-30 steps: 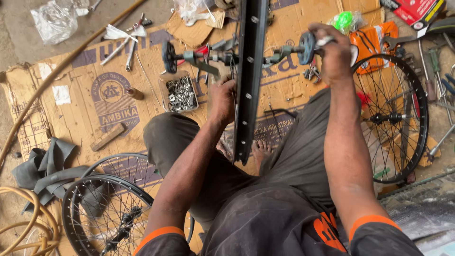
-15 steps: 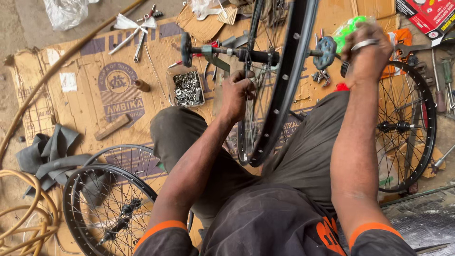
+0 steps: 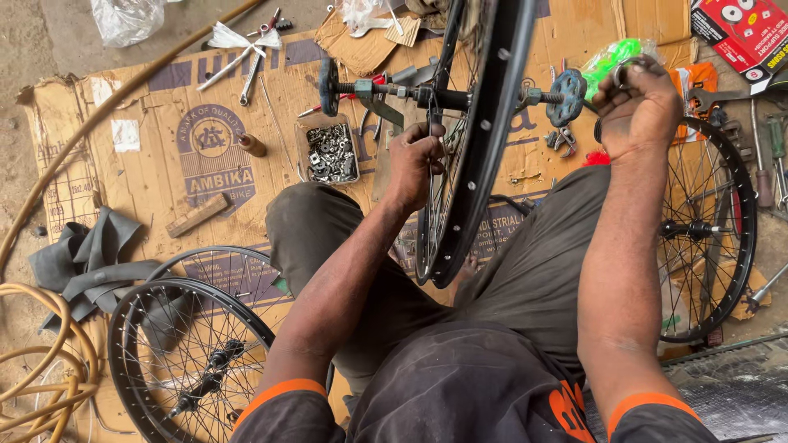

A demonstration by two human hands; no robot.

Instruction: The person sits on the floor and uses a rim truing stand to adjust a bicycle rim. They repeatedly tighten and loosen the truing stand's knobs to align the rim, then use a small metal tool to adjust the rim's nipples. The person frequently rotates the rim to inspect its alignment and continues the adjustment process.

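Head view, looking down over the seated person's lap.

Black bicycle rim [image 3: 480,156] stands upright between the knees, edge-on to the camera, spokes visible on its left face. It is carried on a threaded axle [image 3: 447,97] running left to right, with a dark round knob [image 3: 328,85] at the left end and a blue star-shaped knob [image 3: 566,97] at the right end.

Left hand [image 3: 417,164]: fingers curled shut around the spokes just left of the rim, below the axle. Whether a small tool sits in the pinch cannot be told.

Right hand [image 3: 639,107]: raised to the right of the blue knob, fingers closed on a small metal piece [image 3: 621,75]; what the piece is cannot be made out. The hand is just beside the knob; contact cannot be told.

Floor is covered by flattened cardboard [image 3: 164,156]. On it, left of the rim: a small tray of nuts and bolts [image 3: 330,153], a wooden block [image 3: 198,215], a short brown cylinder [image 3: 252,145], spanners [image 3: 246,66] further up.

Lower left: two spoked wheels [image 3: 185,361] lying flat, partly overlapping. Beside them a folded dark rubber tube [image 3: 90,262] and a coil of yellowish hose [image 3: 37,361].

Right side: another spoked wheel [image 3: 714,230] partly behind the right forearm. A green plastic bag [image 3: 609,59] lies above the right hand, a red package [image 3: 743,33] at the top right corner.
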